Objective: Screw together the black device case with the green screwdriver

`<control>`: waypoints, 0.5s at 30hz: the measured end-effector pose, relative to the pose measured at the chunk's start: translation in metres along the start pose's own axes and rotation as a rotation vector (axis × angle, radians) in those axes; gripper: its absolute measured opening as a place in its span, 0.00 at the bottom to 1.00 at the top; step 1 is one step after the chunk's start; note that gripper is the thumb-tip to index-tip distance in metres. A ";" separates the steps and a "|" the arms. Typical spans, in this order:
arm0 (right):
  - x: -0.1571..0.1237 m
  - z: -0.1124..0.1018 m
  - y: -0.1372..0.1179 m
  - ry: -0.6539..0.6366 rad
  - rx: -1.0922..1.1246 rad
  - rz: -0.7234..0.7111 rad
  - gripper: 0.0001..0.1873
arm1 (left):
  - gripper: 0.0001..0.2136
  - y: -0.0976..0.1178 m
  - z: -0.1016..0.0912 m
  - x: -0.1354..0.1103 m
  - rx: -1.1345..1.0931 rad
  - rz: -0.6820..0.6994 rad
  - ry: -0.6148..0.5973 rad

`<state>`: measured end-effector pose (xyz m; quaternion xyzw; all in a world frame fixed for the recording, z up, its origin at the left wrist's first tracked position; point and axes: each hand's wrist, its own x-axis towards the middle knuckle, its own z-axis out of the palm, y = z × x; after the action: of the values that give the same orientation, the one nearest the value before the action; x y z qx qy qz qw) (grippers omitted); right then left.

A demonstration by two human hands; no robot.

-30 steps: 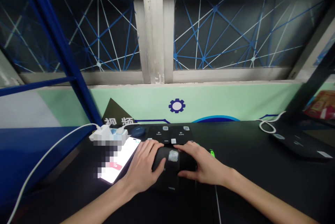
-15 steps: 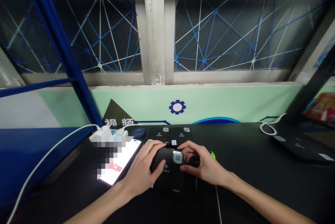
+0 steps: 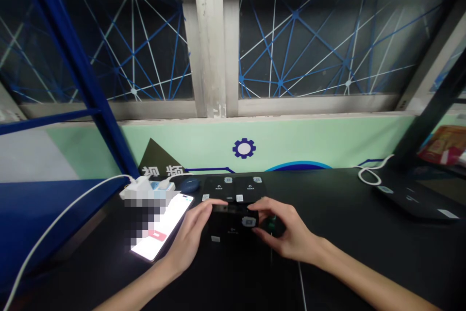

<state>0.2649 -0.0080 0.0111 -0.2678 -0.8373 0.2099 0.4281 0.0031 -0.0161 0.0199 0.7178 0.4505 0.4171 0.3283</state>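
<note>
A small black box [image 3: 230,222] with a grey sticker on its front sits on the black table [image 3: 342,253], and both of my hands grip it. My left hand [image 3: 189,240] clasps its left side, thumb along the near edge. My right hand [image 3: 286,231] pinches its right end with curled fingers. Just behind it lie two more flat black boxes [image 3: 235,188] with small labels. A thin cable with a green plug [image 3: 271,226] shows under my right hand.
A lit phone [image 3: 160,227] lies left of my left hand. Behind it sit a white charger block [image 3: 145,187] with a white cable and a dark blue oval case [image 3: 190,184]. A flat black device [image 3: 415,198] and a coiled white cable [image 3: 367,172] lie far right. A blue post [image 3: 83,73] rises at left.
The black box has been turned and lifted at its front, so its stickered face now points toward me. Both hands shifted slightly away from me with it.
</note>
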 end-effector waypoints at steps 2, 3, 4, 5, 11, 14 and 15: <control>0.000 0.000 0.000 -0.019 -0.045 -0.088 0.18 | 0.21 0.001 0.000 0.000 -0.003 0.007 -0.043; 0.000 -0.001 0.000 -0.033 -0.062 -0.124 0.17 | 0.22 0.001 0.000 0.001 -0.001 0.012 -0.063; 0.000 -0.001 0.000 -0.043 -0.078 -0.150 0.16 | 0.22 0.001 0.000 0.002 0.001 0.015 -0.084; -0.001 -0.001 0.001 -0.052 -0.092 -0.168 0.16 | 0.22 0.001 -0.001 0.003 0.002 0.017 -0.104; -0.003 -0.006 -0.001 -0.132 -0.228 -0.274 0.13 | 0.19 -0.004 -0.006 0.010 -0.035 0.004 -0.247; -0.003 -0.007 -0.004 -0.191 -0.330 -0.331 0.13 | 0.15 -0.007 -0.007 0.011 -0.039 -0.019 -0.316; -0.003 -0.007 -0.005 -0.215 -0.347 -0.345 0.14 | 0.15 -0.009 -0.007 0.011 -0.028 -0.022 -0.329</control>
<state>0.2711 -0.0129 0.0156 -0.1667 -0.9347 0.0143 0.3137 -0.0036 -0.0019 0.0192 0.7669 0.3927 0.2963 0.4122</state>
